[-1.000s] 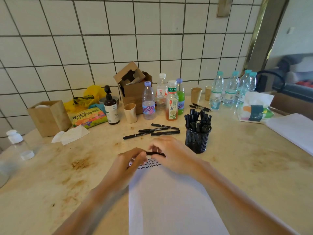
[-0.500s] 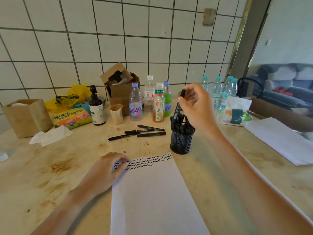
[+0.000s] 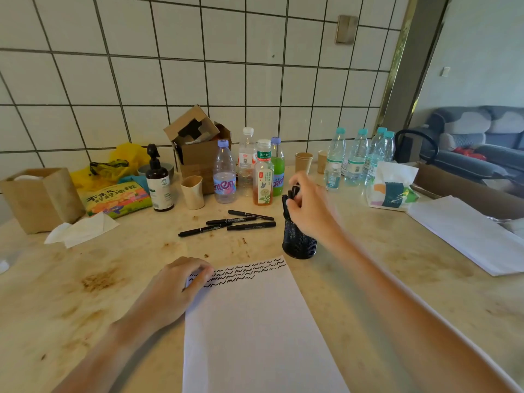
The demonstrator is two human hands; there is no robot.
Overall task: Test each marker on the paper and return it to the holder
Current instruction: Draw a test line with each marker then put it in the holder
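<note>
The right hand sits over the black mesh cup holder on the stained beige stone counter. Its fingers are curled around the tops of the black markers in the holder — it is hard to tell if they pinch just one marker or only touch the bunch. The holder stands upright, just past the top right corner of the white sheet of paper.

The left hand rests on the top left corner of the paper, fingers loosely bent and pressing down, holding nothing. Rows of black wavy test lines run across the top of the paper, beside that hand.

Four loose black markers lie flat on the counter, between the paper and a row of plastic drink bottles — they lie to the left of the holder. A brown cardboard box stands behind the bottles by the white tiled wall.
</note>
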